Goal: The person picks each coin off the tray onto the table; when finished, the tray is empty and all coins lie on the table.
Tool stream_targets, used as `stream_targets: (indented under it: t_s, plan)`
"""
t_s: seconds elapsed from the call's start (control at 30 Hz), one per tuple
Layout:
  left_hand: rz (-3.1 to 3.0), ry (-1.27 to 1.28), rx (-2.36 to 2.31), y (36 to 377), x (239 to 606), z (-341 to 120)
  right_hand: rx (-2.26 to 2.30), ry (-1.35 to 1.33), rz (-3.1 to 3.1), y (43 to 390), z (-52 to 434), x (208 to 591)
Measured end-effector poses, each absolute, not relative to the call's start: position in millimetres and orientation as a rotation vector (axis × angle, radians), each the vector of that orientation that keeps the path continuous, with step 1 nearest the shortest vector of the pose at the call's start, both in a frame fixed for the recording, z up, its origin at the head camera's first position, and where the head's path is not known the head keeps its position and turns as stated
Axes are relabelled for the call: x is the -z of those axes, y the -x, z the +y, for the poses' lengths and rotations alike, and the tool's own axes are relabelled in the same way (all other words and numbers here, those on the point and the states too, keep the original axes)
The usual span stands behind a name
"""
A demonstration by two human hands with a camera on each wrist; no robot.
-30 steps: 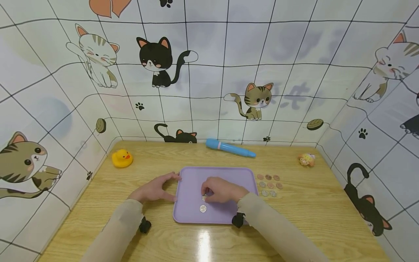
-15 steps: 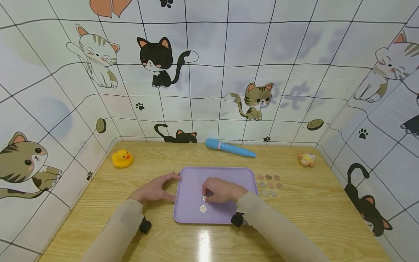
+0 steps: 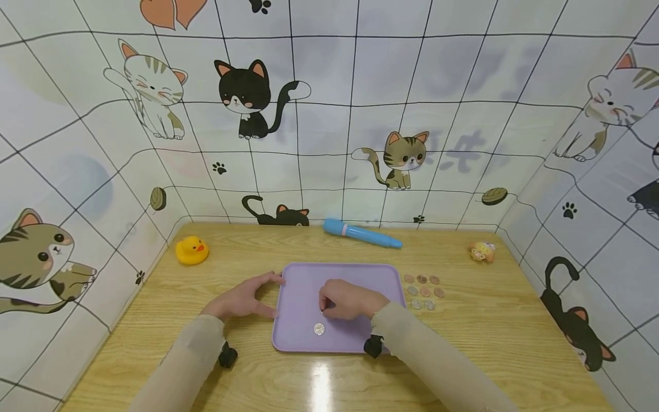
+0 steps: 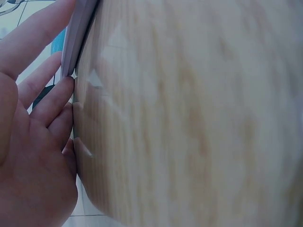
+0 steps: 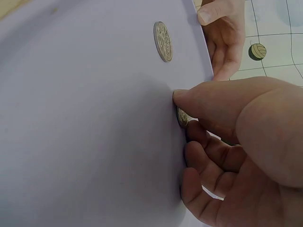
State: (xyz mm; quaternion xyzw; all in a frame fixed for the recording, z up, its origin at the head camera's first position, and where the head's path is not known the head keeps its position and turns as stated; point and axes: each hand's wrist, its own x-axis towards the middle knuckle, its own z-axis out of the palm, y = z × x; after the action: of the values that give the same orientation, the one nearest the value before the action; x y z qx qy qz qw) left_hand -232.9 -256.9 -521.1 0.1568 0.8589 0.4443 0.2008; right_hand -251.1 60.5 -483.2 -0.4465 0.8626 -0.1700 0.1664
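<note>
A purple tray [image 3: 301,286] lies on the wooden table. My right hand [image 3: 350,300] is over its middle, thumb and index finger pinching a silver coin [image 5: 182,117] at the tray surface; in the head view the fingers mostly hide that coin. A second silver coin [image 3: 319,329] lies flat on the tray, nearer the front edge. Fingers spread, my left hand [image 3: 242,297] rests at the tray's left side, its thumb and index fingertips right at the rim. In the left wrist view the palm and loosely extended fingers [image 4: 54,101] show beside the tray edge.
Several copper and silver coins [image 3: 425,292] lie in rows on the table just right of the tray. A blue pen-shaped object [image 3: 362,233] lies behind it. A yellow rubber duck [image 3: 192,250] stands back left, a small figurine [image 3: 482,251] back right. Cat-patterned walls enclose the table.
My right hand has shifted very slightly to the right, and the coin under its fingers shows less than before. The left hand, tray and other coins have stayed in place.
</note>
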Motion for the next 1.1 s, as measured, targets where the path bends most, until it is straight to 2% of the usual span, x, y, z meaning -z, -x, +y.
stream_targets:
  t_s: [0.23,1.1]
  plan:
    - [2.403,-0.43,-1.241,232.8,520.9,-257.4,0.517,1.217,2.467,252.3,60.4,485.1]
    - [2.412,-0.458,-1.21,233.2,519.0,-257.4,0.423,1.306,2.471,253.5,60.1,482.3]
